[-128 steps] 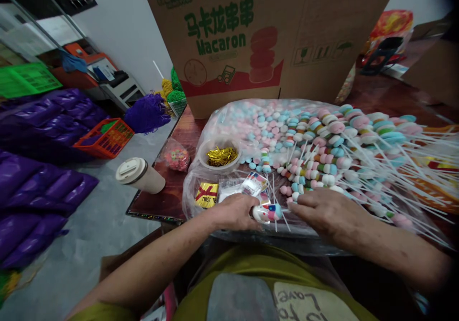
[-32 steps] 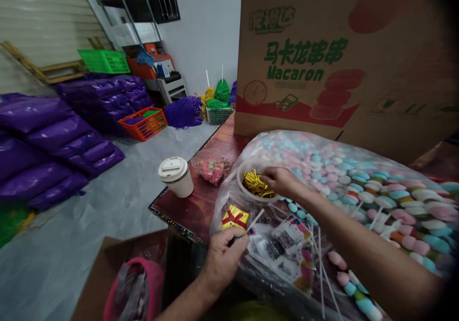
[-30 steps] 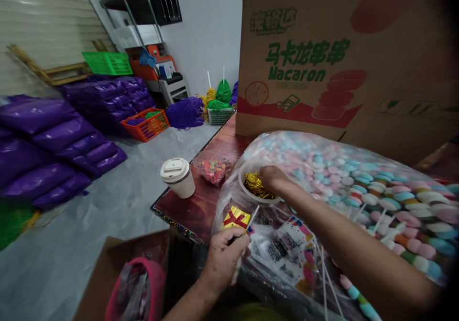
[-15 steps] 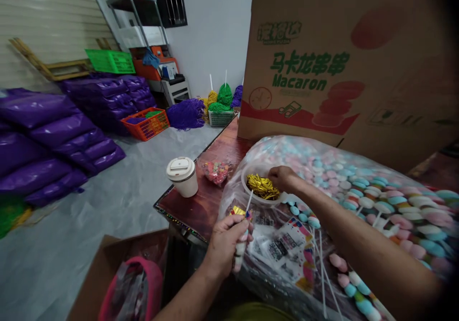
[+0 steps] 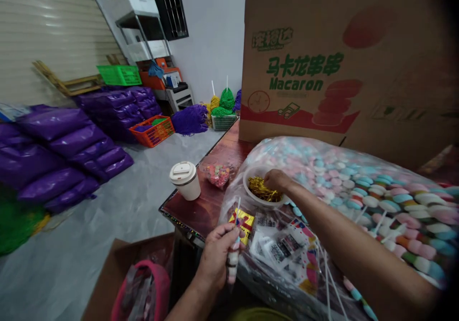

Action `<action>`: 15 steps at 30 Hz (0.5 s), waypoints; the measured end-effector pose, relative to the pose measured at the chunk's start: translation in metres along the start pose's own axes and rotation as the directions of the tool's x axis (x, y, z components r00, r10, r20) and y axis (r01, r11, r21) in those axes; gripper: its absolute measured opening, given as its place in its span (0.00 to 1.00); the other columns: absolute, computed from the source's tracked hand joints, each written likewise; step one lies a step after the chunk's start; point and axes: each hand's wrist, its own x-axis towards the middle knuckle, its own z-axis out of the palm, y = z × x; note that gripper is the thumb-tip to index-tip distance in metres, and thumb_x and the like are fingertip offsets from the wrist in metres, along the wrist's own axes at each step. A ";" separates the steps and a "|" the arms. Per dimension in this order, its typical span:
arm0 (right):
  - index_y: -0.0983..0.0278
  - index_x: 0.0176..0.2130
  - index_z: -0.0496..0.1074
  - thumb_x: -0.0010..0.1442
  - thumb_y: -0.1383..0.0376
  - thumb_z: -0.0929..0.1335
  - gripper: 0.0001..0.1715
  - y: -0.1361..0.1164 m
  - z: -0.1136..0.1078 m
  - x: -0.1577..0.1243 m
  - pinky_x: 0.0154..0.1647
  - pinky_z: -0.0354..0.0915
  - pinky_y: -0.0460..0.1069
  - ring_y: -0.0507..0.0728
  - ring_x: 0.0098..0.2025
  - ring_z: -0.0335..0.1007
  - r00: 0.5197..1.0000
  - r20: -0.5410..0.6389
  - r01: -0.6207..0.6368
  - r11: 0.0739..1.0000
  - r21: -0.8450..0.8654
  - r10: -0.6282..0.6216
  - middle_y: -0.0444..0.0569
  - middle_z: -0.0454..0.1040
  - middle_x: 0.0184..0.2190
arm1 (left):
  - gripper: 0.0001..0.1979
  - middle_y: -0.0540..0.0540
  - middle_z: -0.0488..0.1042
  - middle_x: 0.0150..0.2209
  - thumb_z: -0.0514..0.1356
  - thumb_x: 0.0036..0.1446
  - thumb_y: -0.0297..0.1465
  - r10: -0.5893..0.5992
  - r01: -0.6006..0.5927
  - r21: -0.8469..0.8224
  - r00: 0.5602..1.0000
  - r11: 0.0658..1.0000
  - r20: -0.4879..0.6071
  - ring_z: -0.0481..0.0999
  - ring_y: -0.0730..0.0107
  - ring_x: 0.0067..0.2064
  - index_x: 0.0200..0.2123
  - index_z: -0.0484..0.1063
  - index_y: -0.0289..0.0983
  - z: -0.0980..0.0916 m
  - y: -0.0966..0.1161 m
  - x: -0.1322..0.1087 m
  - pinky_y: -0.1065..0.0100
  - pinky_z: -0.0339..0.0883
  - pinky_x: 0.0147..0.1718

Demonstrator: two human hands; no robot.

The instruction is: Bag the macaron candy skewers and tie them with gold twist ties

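Note:
My left hand (image 5: pixel 217 254) is closed around a marshmallow skewer (image 5: pixel 233 260) in a clear wrapper, its white stick pointing up. A gold label (image 5: pixel 244 221) shows just behind the thumb. My right hand (image 5: pixel 277 180) reaches into a white plastic bowl (image 5: pixel 247 192) of gold twist ties (image 5: pixel 263 189). Its fingers are drawn together among the ties, and the fingertips are hidden. Between the hands and my body, printed plastic wrappers (image 5: pixel 283 247) lie on a clear plastic sheet. Bare white sticks (image 5: pixel 327 283) rest to their right, partly under my right forearm.
A large bag of pastel marshmallows (image 5: pixel 330 168) covers the table's right side, with a tall cardboard box (image 5: pixel 297 111) behind. A lidded cup (image 5: pixel 185 181) and a bag of small candies (image 5: pixel 217 174) stand at the left edge. Below sits an open carton (image 5: pixel 111 273) holding a pink-rimmed container (image 5: pixel 163 283).
My right hand has moved left and deeper into the bowl. The left hand has shifted slightly down and left with the skewer, and the gold label shows more fully. The view has tilted slightly.

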 end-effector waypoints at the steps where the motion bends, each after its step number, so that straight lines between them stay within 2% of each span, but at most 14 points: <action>1: 0.65 0.49 0.66 0.61 0.60 0.64 0.18 0.001 -0.004 0.001 0.43 0.66 0.55 0.57 0.45 0.67 0.999 0.039 -0.029 1.000 -0.006 0.029 0.51 0.67 0.48 | 0.17 0.50 0.70 0.21 0.68 0.38 0.39 -0.009 0.009 0.006 1.000 1.000 0.016 0.65 0.81 0.20 0.25 0.70 0.32 0.002 0.000 0.001 0.80 0.53 0.16; 6: 0.66 0.49 0.65 0.61 0.60 0.64 0.18 0.002 -0.016 -0.004 0.42 0.67 0.56 0.57 0.44 0.67 0.980 0.148 -0.132 0.991 0.008 0.129 0.51 0.67 0.47 | 0.17 0.49 0.70 0.20 0.66 0.40 0.41 -0.092 0.088 0.036 0.987 0.995 0.133 0.61 0.82 0.16 0.27 0.70 0.32 0.013 -0.001 0.004 0.80 0.49 0.13; 11: 0.66 0.50 0.65 0.61 0.60 0.64 0.19 0.001 -0.015 -0.010 0.41 0.67 0.55 0.56 0.43 0.68 0.974 0.165 -0.169 0.983 0.070 0.155 0.51 0.68 0.47 | 0.15 0.49 0.71 0.25 0.68 0.38 0.37 -0.064 0.067 -0.033 0.995 0.997 0.076 0.65 0.82 0.19 0.26 0.69 0.32 0.011 0.002 0.000 0.80 0.52 0.14; 15: 0.66 0.48 0.66 0.61 0.60 0.64 0.18 -0.004 -0.022 -0.011 0.41 0.67 0.55 0.57 0.43 0.68 0.983 0.128 -0.151 0.981 0.126 0.135 0.50 0.68 0.46 | 0.15 0.49 0.71 0.24 0.67 0.39 0.37 -0.078 0.083 -0.047 0.992 0.995 0.101 0.65 0.82 0.18 0.25 0.70 0.32 0.006 0.001 -0.001 0.80 0.51 0.14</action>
